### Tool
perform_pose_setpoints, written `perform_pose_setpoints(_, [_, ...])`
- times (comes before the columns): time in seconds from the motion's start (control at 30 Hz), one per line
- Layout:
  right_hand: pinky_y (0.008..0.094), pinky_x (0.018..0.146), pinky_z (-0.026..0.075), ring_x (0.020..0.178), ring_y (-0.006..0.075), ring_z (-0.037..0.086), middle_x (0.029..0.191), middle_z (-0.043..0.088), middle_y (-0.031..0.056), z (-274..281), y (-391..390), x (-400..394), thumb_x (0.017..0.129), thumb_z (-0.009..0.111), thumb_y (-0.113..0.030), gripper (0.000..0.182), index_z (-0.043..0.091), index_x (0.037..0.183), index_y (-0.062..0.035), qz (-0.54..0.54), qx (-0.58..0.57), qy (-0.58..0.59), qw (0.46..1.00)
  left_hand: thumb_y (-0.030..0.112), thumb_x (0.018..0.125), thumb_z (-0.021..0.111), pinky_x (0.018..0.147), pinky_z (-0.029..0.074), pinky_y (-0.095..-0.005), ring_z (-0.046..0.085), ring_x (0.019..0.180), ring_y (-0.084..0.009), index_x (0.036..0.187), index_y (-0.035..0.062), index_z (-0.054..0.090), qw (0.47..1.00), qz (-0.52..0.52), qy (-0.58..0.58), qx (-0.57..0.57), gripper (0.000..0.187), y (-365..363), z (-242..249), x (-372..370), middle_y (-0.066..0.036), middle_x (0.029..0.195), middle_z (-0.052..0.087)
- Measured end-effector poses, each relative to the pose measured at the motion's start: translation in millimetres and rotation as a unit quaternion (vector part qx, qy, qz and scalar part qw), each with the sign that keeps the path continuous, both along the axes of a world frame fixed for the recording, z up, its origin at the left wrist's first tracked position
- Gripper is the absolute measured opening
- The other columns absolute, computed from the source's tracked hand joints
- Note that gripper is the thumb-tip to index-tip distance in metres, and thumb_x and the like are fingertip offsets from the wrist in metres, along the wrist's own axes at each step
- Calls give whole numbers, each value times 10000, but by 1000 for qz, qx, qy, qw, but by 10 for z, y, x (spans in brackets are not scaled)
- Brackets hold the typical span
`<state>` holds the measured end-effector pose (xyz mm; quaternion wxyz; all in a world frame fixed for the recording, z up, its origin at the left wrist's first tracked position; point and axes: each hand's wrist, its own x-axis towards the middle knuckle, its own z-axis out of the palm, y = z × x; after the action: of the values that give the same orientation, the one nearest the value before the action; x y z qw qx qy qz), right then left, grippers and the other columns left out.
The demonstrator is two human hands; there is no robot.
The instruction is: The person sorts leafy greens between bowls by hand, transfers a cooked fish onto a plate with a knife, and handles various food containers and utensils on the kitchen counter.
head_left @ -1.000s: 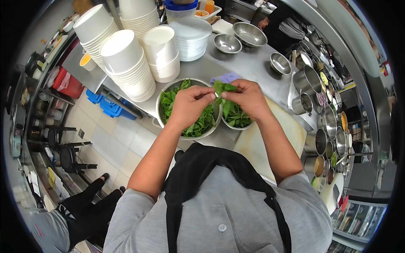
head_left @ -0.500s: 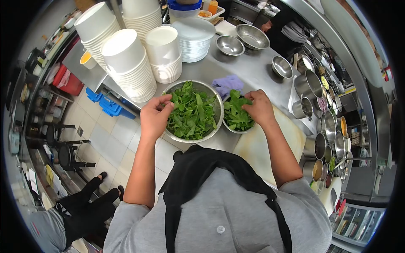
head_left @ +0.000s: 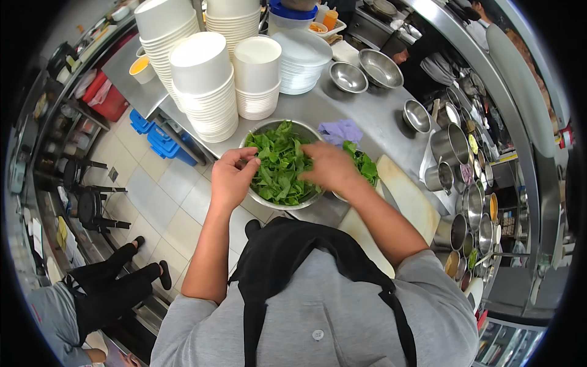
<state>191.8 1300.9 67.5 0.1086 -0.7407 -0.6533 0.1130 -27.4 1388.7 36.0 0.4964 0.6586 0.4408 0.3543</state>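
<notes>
A steel bowl [head_left: 285,125] heaped with green leaves [head_left: 280,165] sits in front of me. At its left rim is my left hand [head_left: 232,178], thumb and fingers pinched together against the edge of the leaves; whatever is between them is too small to make out. My right hand [head_left: 335,168] is over the right side of the same bowl, its fingers smeared by motion among the leaves. Behind that hand and wrist, a smaller bowl of leaves [head_left: 365,166] is partly hidden.
A cutting board [head_left: 408,199] lies under my right forearm with a grey blade-like shape on it. A purple cloth [head_left: 340,131] lies behind the bowls. Stacked white tubs [head_left: 205,85], plates [head_left: 302,58] and steel bowls [head_left: 348,77] stand farther back. Another person [head_left: 98,300] is at lower left.
My right hand has moved left from the smaller bowl to the large bowl's leaves. The left hand stays at the large bowl's left rim. The view has shifted slightly.
</notes>
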Motion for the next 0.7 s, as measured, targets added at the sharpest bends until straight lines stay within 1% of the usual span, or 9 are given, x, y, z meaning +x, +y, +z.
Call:
perform_pose_setpoints(0.07, [405,899,486,991,343,603,994,624,180,-104,112,-328,685,788,-246,576,613,1206,-72,15,0,9,1000,91,813,707,625,462,-247,512,661,-91,1057,11,703,1000,-16,-22,-1,256,-25,8,5,-47,901,641])
perform_pose_setpoints(0.17, [409,883,494,973,355,608,989,620,185,-489,229,-403,669,786,-242,610,593,1228,-93,19,27,-59,998,93,811,708,626,464,-254,514,662,-93,1055,11,704,1000,-11,-15,-9,257,-50,57,-18,-48,909,644])
perform_pose_setpoints(0.23, [434,856,508,994,362,607,1012,629,166,-574,376,-216,708,717,-210,443,629,1118,-68,15,-38,-56,998,94,809,708,628,467,-260,519,665,-96,1054,13,705,1000,-10,-6,-7,258,-35,53,-61,-48,898,648])
perform_pose_setpoints(0.27, [431,835,511,950,356,628,966,651,170,-548,385,-143,708,688,-181,339,674,1032,-86,-6,-8,-39,999,95,807,710,629,467,-259,518,666,-98,1055,15,706,1000,-5,-6,-6,261,-23,22,-86,-47,889,649])
perform_pose_setpoints(0.4, [426,771,516,860,336,658,884,689,169,-145,346,110,727,669,-158,175,726,885,-106,-54,-14,81,995,87,830,706,581,444,-222,493,643,-46,1080,-3,693,1000,10,5,-20,266,-8,36,-119,0,834,660])
perform_pose_setpoints(0.5, [411,771,517,840,331,659,852,687,166,48,297,233,729,712,-175,184,742,898,-112,-78,-30,153,985,94,827,708,593,450,-223,501,645,-51,1080,1,695,1000,-5,11,13,270,14,25,-79,-2,843,665])
perform_pose_setpoints(0.53, [349,700,512,724,239,654,766,680,132,79,280,272,742,744,-182,200,751,923,-98,-75,-18,169,983,94,827,708,593,450,-223,501,645,-51,1080,1,695,1000,-5,10,13,270,11,44,-59,-2,843,665])
perform_pose_setpoints(0.6, [319,664,497,684,188,627,738,675,101,169,239,338,750,748,-180,200,751,925,-82,-85,-11,221,971,141,809,704,637,468,-269,513,673,-105,1072,24,706,1000,-16,3,7,288,-13,102,-14,-38,875,650])
perform_pose_setpoints(0.7, [263,599,455,623,103,562,704,662,38,277,175,383,771,755,-182,204,751,927,-49,-107,14,323,940,102,820,713,627,465,-228,525,670,-66,1090,26,701,999,-32,12,34,281,-23,119,30,-10,824,663])
